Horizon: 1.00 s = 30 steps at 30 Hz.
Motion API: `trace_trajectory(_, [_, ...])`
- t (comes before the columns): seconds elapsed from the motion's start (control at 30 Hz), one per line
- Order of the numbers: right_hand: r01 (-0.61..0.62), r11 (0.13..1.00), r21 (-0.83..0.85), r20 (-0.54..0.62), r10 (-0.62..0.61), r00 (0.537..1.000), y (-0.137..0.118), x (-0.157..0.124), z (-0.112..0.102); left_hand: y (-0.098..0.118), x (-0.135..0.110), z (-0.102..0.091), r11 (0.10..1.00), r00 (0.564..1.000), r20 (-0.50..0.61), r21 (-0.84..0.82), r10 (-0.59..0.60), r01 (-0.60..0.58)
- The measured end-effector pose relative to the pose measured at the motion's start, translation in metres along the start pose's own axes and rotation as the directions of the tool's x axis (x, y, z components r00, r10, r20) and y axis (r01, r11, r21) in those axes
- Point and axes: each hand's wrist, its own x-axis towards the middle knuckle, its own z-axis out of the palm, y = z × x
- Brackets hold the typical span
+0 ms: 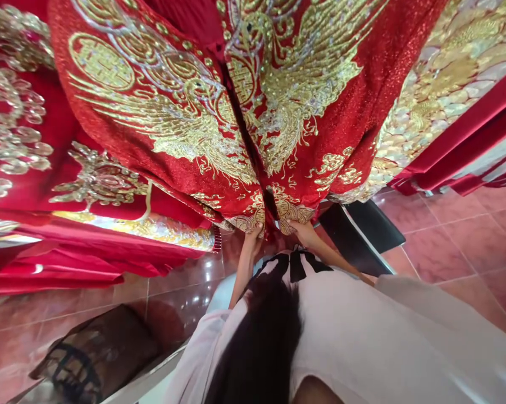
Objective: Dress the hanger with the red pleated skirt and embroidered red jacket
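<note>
A red garment (354, 123) with gold and silver phoenix embroidery hangs in front of me, its front opening running down the middle. My left hand (254, 238) is closed on the lower hem, just left of the opening. On the other side of the opening, my right hand (304, 232) grips the matching hem corner with the thumb on top. The two front edges lie close together with a narrow dark gap between them. My fingertips behind the cloth are hidden.
More embroidered red garments (105, 177) hang at the left, and a gold-patterned one (450, 73) at the right. A black chair seat (362, 230) stands right of my arm. On the tiled floor (459, 235) at lower left sits a dark brown bag (105, 348).
</note>
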Motion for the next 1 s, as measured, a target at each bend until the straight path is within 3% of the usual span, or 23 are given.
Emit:
trace_trajectory(0.2, [-0.066, 0.998, 0.013, 0.053, 0.065, 0.996, -0.013, -0.012, 0.015, -0.013, -0.018, 0.024, 0.994, 0.991, 0.086, 0.035, 0.104, -0.107])
trace_trajectory(0.4, [-0.059, 0.998, 0.028, 0.059, 0.057, 0.997, -0.016, -0.016, 0.017, -0.01, -0.025, 0.039, 0.984, 0.979, 0.126, 0.06, 0.16, -0.169])
trace_trajectory(0.6, [-0.062, 0.993, 0.096, 0.031, 0.059, 0.998, -0.016, -0.019, 0.021, -0.008, -0.026, 0.051, 0.958, 0.954, 0.111, 0.038, 0.28, -0.286])
trace_trajectory(1.0, [-0.065, 0.983, 0.171, -0.093, 0.082, 0.992, -0.017, -0.014, 0.031, -0.018, -0.022, 0.055, 0.937, 0.94, 0.054, 0.083, 0.336, -0.34])
